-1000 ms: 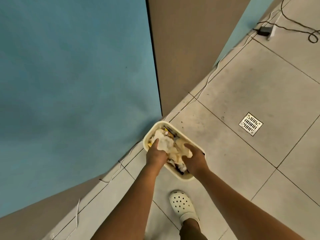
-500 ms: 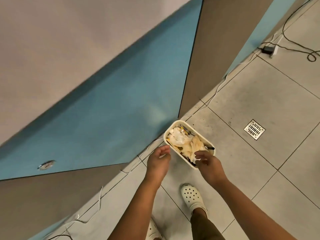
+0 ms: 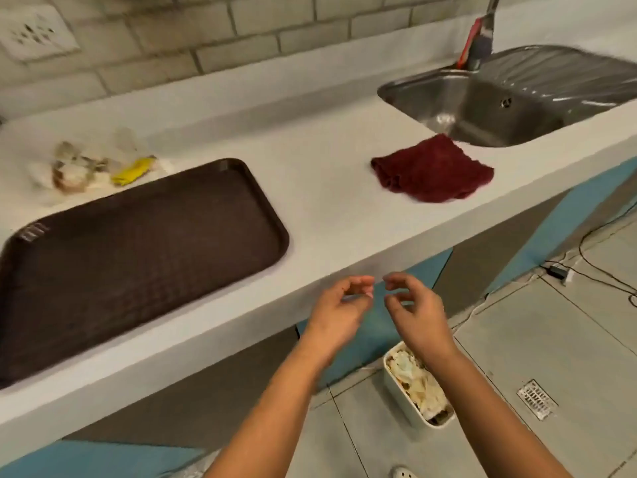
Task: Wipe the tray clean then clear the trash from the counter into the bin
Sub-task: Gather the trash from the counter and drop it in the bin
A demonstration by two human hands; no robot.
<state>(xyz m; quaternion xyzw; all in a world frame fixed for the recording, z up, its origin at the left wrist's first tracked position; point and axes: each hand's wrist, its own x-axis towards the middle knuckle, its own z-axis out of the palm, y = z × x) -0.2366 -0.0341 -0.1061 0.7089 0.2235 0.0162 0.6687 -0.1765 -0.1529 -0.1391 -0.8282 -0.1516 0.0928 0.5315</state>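
Both hands hang in the lower centre of the frame, just in front of the pale grey counter's (image 3: 320, 215) edge. The left hand (image 3: 339, 313) and right hand (image 3: 418, 312) have loosely curled fingers and hold nothing, their fingertips close together but apart. Below the right forearm, the small white rectangular plastic bin (image 3: 401, 395) stands on the tiled floor, filled with crumpled trash. On the counter, the dark brown rectangular plastic tray (image 3: 138, 257) lies at left, with a blurred pile of wrappers and crumpled paper (image 3: 100, 167) just beyond it at upper left. A folded dark red cloth (image 3: 432, 170) lies right of centre, beside the steel sink (image 3: 510, 101).

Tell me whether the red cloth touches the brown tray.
Apart. The head view shows bare white counter between the red cloth and the brown tray.
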